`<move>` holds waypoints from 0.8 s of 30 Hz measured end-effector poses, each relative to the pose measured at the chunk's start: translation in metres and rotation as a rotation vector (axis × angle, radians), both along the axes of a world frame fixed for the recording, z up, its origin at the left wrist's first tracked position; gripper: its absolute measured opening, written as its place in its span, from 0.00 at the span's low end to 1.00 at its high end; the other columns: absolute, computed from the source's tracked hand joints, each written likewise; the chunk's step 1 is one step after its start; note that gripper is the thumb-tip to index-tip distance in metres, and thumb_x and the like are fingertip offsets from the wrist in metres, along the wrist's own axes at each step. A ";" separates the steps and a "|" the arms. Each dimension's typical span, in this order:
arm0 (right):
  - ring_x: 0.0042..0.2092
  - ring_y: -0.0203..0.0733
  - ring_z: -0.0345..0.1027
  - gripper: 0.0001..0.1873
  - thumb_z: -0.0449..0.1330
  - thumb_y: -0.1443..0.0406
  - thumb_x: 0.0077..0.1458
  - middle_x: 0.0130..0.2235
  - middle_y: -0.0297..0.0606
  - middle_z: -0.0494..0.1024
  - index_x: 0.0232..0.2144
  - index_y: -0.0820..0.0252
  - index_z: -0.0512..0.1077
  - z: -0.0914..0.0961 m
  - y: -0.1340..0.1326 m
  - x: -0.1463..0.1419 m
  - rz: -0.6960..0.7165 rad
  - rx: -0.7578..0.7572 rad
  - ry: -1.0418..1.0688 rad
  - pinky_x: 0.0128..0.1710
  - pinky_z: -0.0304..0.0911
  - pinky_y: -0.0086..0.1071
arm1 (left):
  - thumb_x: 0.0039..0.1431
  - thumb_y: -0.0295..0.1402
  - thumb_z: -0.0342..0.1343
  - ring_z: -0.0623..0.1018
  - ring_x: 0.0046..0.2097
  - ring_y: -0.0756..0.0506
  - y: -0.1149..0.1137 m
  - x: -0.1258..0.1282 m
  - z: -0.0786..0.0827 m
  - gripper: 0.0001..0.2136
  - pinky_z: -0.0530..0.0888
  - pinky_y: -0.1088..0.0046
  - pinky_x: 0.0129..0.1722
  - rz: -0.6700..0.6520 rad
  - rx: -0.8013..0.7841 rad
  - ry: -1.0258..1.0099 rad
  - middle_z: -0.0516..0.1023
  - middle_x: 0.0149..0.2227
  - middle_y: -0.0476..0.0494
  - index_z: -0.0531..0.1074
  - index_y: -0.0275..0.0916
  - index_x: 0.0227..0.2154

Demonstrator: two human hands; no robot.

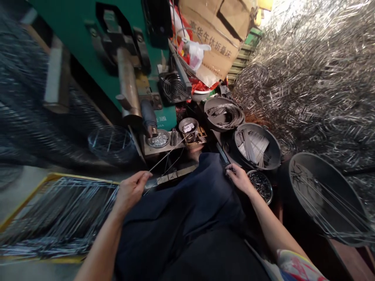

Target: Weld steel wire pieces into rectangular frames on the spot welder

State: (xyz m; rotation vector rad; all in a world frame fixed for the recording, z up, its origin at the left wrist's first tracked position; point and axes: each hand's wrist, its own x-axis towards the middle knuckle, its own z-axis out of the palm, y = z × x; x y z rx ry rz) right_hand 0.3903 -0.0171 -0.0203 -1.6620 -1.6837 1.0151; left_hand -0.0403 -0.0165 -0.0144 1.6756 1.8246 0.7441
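Note:
Closed in a pinch, my left hand (133,190) grips the near end of a thin metal wire (165,156), which slants up and away toward the small bench. My right hand (238,177) is closed at the near end of a flat grey metal bar (222,153), beside my dark-clothed lap. What lies inside its fingertips is partly hidden. Just right of that hand sits a round bowl of small dark metal pieces (260,186). Beyond it, a pan (277,150) holds flat pale strips.
A green machine (79,23) with a metal cylinder (129,82) stands ahead. At left, a yellow-edged crate (43,179) holds wire frames. Another pan (240,124) and a large dark tub (283,195) stand right. Tangled wire frames (322,78) pile high behind them.

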 end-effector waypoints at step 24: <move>0.34 0.46 0.77 0.29 0.65 0.46 0.49 0.36 0.45 0.79 0.45 0.61 0.74 0.014 0.032 -0.065 -0.004 -0.124 0.480 0.33 0.72 0.35 | 0.67 0.40 0.44 0.78 0.35 0.42 0.050 0.039 0.023 0.16 0.65 0.72 0.33 -0.187 -0.054 0.516 0.80 0.32 0.39 0.76 0.40 0.36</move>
